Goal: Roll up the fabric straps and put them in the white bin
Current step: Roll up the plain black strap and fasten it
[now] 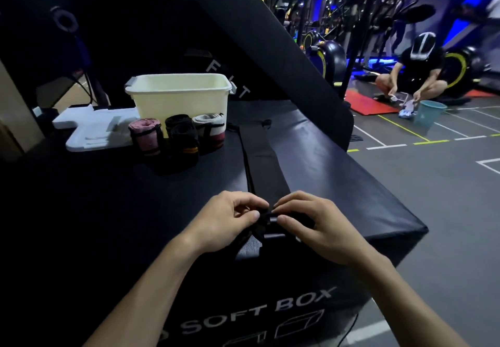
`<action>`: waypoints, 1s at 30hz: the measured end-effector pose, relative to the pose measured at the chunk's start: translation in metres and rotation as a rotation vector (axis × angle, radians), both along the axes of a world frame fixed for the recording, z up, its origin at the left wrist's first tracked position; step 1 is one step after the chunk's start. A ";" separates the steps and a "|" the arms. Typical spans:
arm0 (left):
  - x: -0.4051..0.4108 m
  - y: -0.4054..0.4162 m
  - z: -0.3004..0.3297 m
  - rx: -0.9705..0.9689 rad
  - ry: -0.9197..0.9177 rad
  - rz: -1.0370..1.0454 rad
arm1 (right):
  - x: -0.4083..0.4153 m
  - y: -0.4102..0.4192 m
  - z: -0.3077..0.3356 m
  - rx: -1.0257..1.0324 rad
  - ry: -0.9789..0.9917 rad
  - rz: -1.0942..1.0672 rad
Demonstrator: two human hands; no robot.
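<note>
Left hand [230, 219]: fingers curled, pinching the near end of the black strap [266, 168] at the box edge.
Right hand [305, 222]: fingers curled, gripping the same strap end from the other side; fingertips of both hands nearly meet.
Black strap: long flat woven band, lying straight across the box top from the hands toward the bin; only its near end is bunched, so rolling appears just started.
Soft box [338, 173]: padded block with smooth, slightly glossy black cover; white lettering on its front face.
Rolled straps: pink roll [144, 137], black roll [184, 137] and grey-and-white roll [209, 128] stand just in front of the bin, already rolled but not binned.
White bin [180, 97]: rigid plastic tub with side handles; contents hidden.
Progress: judged under half; one strap to roll, all to deposit.
</note>
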State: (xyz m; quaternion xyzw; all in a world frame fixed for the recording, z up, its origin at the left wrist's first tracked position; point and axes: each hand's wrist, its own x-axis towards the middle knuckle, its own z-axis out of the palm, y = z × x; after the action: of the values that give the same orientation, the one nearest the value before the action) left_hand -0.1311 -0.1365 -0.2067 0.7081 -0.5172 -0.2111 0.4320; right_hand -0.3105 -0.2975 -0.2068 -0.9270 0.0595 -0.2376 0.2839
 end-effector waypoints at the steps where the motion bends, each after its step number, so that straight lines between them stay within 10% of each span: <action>1: -0.002 0.001 -0.001 -0.006 -0.046 0.008 | -0.002 0.002 0.000 -0.021 -0.003 0.001; 7: -0.003 0.003 -0.002 0.012 -0.348 0.013 | -0.010 0.015 0.003 -0.152 -0.012 -0.045; 30: -0.029 0.022 0.013 0.030 -0.424 0.008 | -0.011 0.031 0.012 0.391 -0.227 -0.240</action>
State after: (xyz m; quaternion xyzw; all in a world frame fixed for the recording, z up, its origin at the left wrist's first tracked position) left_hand -0.1604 -0.1143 -0.1935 0.7451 -0.5903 -0.0635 0.3039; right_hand -0.3215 -0.2667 -0.1949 -0.8083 0.1818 -0.3561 0.4322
